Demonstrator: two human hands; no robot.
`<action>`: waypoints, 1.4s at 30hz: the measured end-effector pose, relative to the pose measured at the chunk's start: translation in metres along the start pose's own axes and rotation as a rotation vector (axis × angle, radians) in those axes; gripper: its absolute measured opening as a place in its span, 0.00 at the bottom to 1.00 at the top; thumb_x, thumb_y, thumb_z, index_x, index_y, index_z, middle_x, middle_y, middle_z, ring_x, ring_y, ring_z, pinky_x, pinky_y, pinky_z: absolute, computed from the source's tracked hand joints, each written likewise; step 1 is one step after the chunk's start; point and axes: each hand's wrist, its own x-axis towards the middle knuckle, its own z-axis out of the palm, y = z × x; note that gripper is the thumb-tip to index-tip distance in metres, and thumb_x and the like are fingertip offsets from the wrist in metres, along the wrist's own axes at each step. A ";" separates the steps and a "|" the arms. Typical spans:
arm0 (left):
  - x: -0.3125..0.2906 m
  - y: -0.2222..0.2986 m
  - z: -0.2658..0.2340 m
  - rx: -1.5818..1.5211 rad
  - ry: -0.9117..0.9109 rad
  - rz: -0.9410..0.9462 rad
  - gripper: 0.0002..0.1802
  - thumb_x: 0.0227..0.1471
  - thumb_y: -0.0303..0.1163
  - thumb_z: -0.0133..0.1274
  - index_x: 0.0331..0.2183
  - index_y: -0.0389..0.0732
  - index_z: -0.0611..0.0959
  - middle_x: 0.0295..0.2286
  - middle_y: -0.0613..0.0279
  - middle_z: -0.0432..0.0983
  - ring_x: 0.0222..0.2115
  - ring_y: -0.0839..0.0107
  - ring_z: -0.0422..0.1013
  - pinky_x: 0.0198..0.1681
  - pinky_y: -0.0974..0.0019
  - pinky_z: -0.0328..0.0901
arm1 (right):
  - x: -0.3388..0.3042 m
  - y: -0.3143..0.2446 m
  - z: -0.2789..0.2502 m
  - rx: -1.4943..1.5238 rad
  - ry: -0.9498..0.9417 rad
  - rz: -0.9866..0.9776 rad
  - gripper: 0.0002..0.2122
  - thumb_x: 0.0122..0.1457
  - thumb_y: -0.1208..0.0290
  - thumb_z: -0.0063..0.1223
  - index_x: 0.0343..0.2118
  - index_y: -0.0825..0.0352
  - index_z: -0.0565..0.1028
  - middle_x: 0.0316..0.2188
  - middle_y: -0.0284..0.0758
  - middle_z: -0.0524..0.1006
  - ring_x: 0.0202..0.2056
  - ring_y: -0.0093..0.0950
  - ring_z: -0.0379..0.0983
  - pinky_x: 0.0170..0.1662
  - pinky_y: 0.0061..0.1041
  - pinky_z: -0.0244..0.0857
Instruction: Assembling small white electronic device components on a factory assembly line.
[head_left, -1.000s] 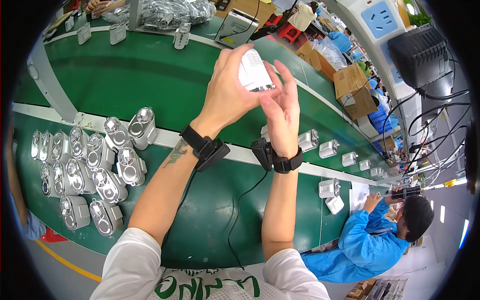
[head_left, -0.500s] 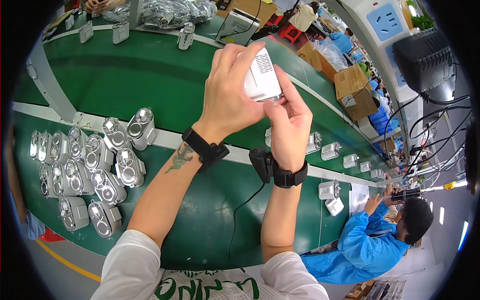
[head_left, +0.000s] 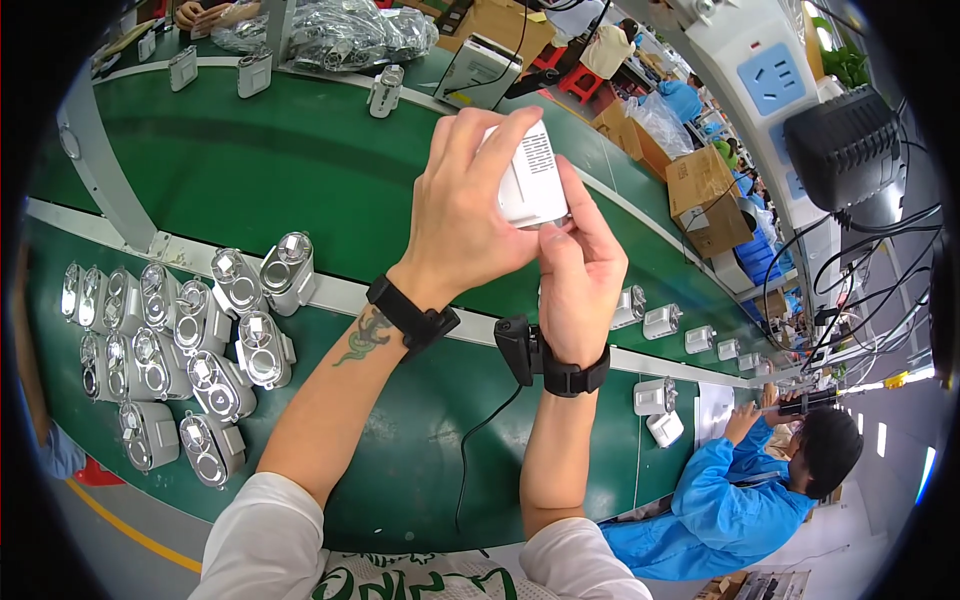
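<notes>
Raised above the green conveyor belt [head_left: 300, 150] is a small white plastic housing [head_left: 532, 183] with rows of narrow slots on its face. My left hand [head_left: 465, 190] is closed around its left side, fingers over the top. At its lower right corner, my right hand [head_left: 583, 262] grips with thumb and fingers; what lies under those fingertips is partly hidden. Each wrist wears a black strap with a small black box. Several white units with round, clear-covered fronts [head_left: 215, 385] stand grouped on the green worktable [head_left: 400, 470] to my left.
More white units [head_left: 661, 321] line the belt at right, and two [head_left: 655, 397] sit on the table. A co-worker in blue [head_left: 730, 500] works at far right. Bagged parts [head_left: 340, 35] lie beyond the belt. A power strip [head_left: 765, 75] with a black adapter [head_left: 842, 145] hangs upper right.
The housing and both hands sit slightly lower in the picture, as does most of the scene. My grip looks nearly the same.
</notes>
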 end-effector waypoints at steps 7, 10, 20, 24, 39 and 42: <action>0.002 0.005 -0.001 -0.010 -0.015 -0.009 0.41 0.24 0.28 0.65 0.49 0.44 0.75 0.39 0.60 0.68 0.40 0.57 0.66 0.33 0.58 0.69 | 0.000 -0.003 0.002 0.008 0.017 -0.026 0.25 0.55 0.85 0.44 0.59 0.75 0.64 0.49 0.36 0.72 0.47 0.21 0.68 0.52 0.22 0.61; 0.004 0.005 -0.003 -0.016 -0.025 -0.017 0.42 0.23 0.28 0.65 0.49 0.44 0.74 0.39 0.60 0.67 0.41 0.57 0.65 0.32 0.58 0.69 | -0.001 -0.004 0.002 0.007 0.003 -0.032 0.25 0.55 0.85 0.43 0.59 0.75 0.63 0.51 0.38 0.71 0.49 0.23 0.68 0.54 0.24 0.60; 0.006 0.010 -0.004 -0.056 -0.023 -0.031 0.43 0.22 0.29 0.67 0.49 0.42 0.75 0.39 0.56 0.69 0.39 0.57 0.67 0.41 0.59 0.65 | -0.003 -0.005 0.005 0.020 0.029 -0.064 0.25 0.56 0.85 0.43 0.59 0.75 0.63 0.53 0.38 0.71 0.50 0.23 0.67 0.56 0.25 0.59; 0.007 0.011 -0.005 -0.037 -0.022 -0.005 0.43 0.22 0.27 0.66 0.49 0.44 0.74 0.39 0.59 0.67 0.40 0.56 0.66 0.36 0.58 0.68 | -0.005 -0.006 0.005 0.022 0.023 -0.077 0.24 0.57 0.85 0.43 0.59 0.75 0.63 0.53 0.38 0.70 0.51 0.23 0.67 0.56 0.25 0.59; -0.010 -0.015 0.008 -0.729 -0.404 -1.143 0.43 0.37 0.41 0.70 0.51 0.32 0.68 0.43 0.53 0.69 0.44 0.65 0.67 0.45 0.61 0.65 | 0.008 0.024 -0.014 -0.616 -0.116 -0.210 0.42 0.48 0.76 0.61 0.65 0.71 0.48 0.44 0.46 0.74 0.44 0.31 0.72 0.47 0.28 0.67; -0.022 -0.029 0.012 -0.953 -0.742 -1.327 0.44 0.40 0.45 0.68 0.52 0.30 0.66 0.45 0.50 0.68 0.44 0.68 0.67 0.45 0.65 0.66 | 0.015 0.046 -0.030 -0.794 -0.090 0.164 0.47 0.39 0.71 0.68 0.63 0.72 0.51 0.38 0.45 0.76 0.39 0.35 0.74 0.44 0.29 0.68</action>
